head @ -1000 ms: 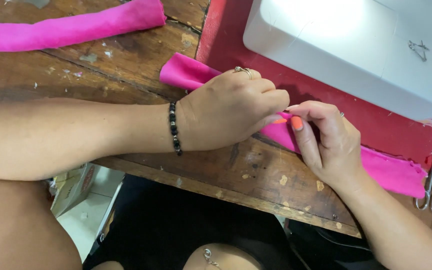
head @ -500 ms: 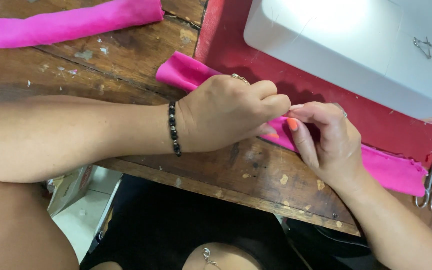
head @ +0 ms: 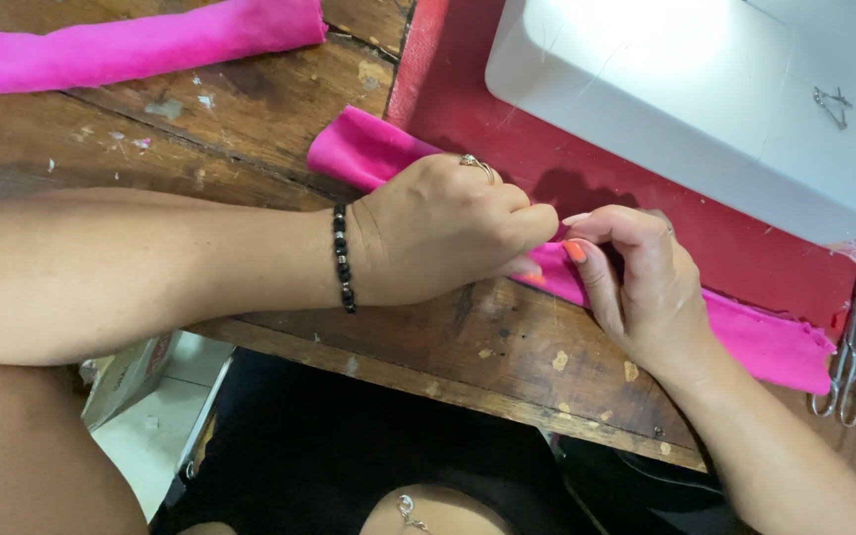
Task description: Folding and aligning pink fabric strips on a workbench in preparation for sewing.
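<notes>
Head view: left hand point(head: 443, 238) and right hand point(head: 646, 282) both closed, pinching pink cloth point(head: 760, 342); sewing machine point(head: 705, 94) at one o'clock.

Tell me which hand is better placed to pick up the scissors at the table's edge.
Right. The right hand lies closer to the scissors; the left hand pinches the pink fabric strip farther away.

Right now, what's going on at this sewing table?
A person's left hand and right hand meet on a folded pink fabric strip, pinching it between the fingertips at the near edge of the wooden table. The strip lies across a red mat in front of a white sewing machine. A second pink strip lies at far left, and scissors rest at right.
</notes>
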